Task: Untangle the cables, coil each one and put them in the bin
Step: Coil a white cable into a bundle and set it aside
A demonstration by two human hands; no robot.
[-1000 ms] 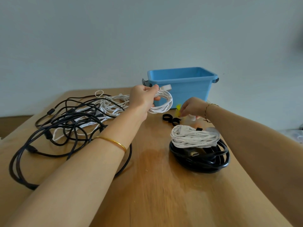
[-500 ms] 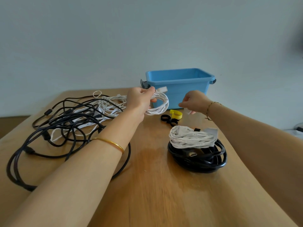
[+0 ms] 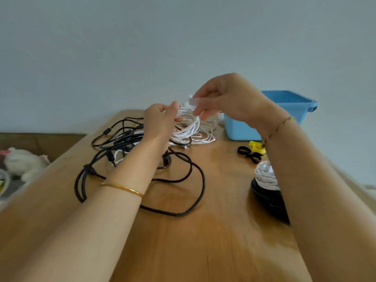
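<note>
White cable coil (image 3: 188,129) hangs gripped by the curled fingers of the left hand (image 3: 160,123), just below the pale strip (image 3: 193,102) pinched by the right hand (image 3: 225,100).

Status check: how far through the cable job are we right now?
Done: a white bundle atop a black coil sits coiled on the table, not binned. In hand: the left hand grips a white coil; the right hand pinches a white strap above it. Left: the black tangle, and moving everything to the blue bin.
</note>
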